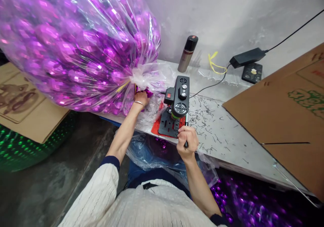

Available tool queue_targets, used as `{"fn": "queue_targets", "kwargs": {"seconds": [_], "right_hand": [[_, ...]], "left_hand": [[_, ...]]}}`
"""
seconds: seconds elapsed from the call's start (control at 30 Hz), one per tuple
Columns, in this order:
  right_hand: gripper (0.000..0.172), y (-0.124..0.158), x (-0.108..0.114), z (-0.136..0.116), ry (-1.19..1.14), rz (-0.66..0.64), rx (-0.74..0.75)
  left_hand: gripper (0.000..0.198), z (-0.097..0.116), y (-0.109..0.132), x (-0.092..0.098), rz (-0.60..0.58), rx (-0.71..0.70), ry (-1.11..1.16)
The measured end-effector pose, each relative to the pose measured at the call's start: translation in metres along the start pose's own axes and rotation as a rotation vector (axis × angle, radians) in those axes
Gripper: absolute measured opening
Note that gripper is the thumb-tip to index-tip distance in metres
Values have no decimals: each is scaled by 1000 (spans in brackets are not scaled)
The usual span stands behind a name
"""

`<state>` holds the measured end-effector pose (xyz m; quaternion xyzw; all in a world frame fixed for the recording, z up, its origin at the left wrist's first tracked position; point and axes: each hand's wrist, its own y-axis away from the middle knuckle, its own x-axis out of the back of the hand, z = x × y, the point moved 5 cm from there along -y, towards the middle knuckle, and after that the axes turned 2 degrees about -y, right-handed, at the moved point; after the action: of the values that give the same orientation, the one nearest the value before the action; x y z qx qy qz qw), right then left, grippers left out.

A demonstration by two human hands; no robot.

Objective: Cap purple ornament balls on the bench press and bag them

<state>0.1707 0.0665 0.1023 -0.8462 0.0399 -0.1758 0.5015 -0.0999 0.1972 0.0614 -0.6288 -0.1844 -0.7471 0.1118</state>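
Head view: near the front edge of the worktop [227, 132], the right hand [187, 141] has its grip pressed tight round the lever [186, 119] of a small black machine [177, 98]. The left hand [141, 99] lies at the gathered neck of a big clear bag [76, 41], which is full of purple balls and overhangs the left end. Whether its grip is spread or pressed together cannot be told. Cardboard [286, 119] covers the right end, leaving a scrap-strewn strip between.

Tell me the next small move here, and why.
Probably draw the left hand back from the bag with one of the purple balls, toward the press: that hand is at the bag's gathered mouth, and the right hand grips the lever.
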Motion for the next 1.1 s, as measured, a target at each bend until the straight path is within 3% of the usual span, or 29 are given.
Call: {"fn": "queue_targets", "kwargs": {"seconds": [0.07, 0.2, 0.3, 0.4, 0.5, 0.6, 0.73, 0.83, 1.1], "right_hand": [[22, 0, 0, 0, 1, -4, 3], [22, -2, 1, -1, -1, 4, 3], [22, -6, 2, -2, 11, 0, 10], [21, -16, 5, -4, 28, 6, 27], [22, -28, 8, -5, 39, 4, 41], [22, -36, 10, -5, 48, -7, 61], [22, -38, 11, -6, 63, -16, 74], [22, -36, 11, -7, 81, -28, 87], [21, -31, 10, -8, 92, -52, 84]], "left_hand": [[55, -3, 10, 4, 57, -37, 220], [57, -5, 48, 3, 121, -140, 1063], [45, -2, 89, -24, 5, -52, 1632], [39, 7, 125, -61, -111, 124, 1891], [38, 16, 142, -88, -113, 222, 1924], [50, 25, 143, -102, -78, 222, 1881], [67, 35, 137, -104, 23, 38, 1709], [64, 42, 138, -105, 102, -130, 1524], [61, 48, 139, -117, 246, -227, 1088]]}}
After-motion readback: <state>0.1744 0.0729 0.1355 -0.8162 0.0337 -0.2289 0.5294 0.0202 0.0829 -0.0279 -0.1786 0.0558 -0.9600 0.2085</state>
